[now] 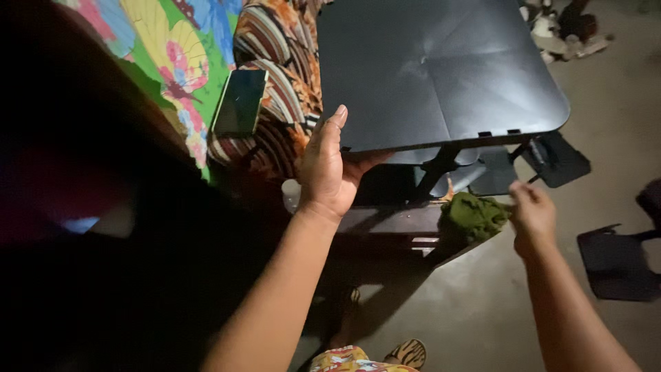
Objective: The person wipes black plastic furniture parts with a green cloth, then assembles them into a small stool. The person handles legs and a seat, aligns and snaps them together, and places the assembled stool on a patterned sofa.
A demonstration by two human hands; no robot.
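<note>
Dark table top (441, 69) across the upper middle of the frame, bare, with a lower shelf (392, 220) beneath it at centre carrying a green cloth (471, 217) at its right end. Bed (172, 62) at upper left, spread with a bright butterfly sheet and a striped cloth (275, 83), a phone (239, 102) lying flat on it. Grey floor (482, 310) at lower right.

The left hand (329, 171) holds the near edge of a dark table top (441, 69) in the middle of the frame. At right, the right hand (531, 215) pinches a green cloth (474, 215) on a lower shelf (392, 220).
</note>
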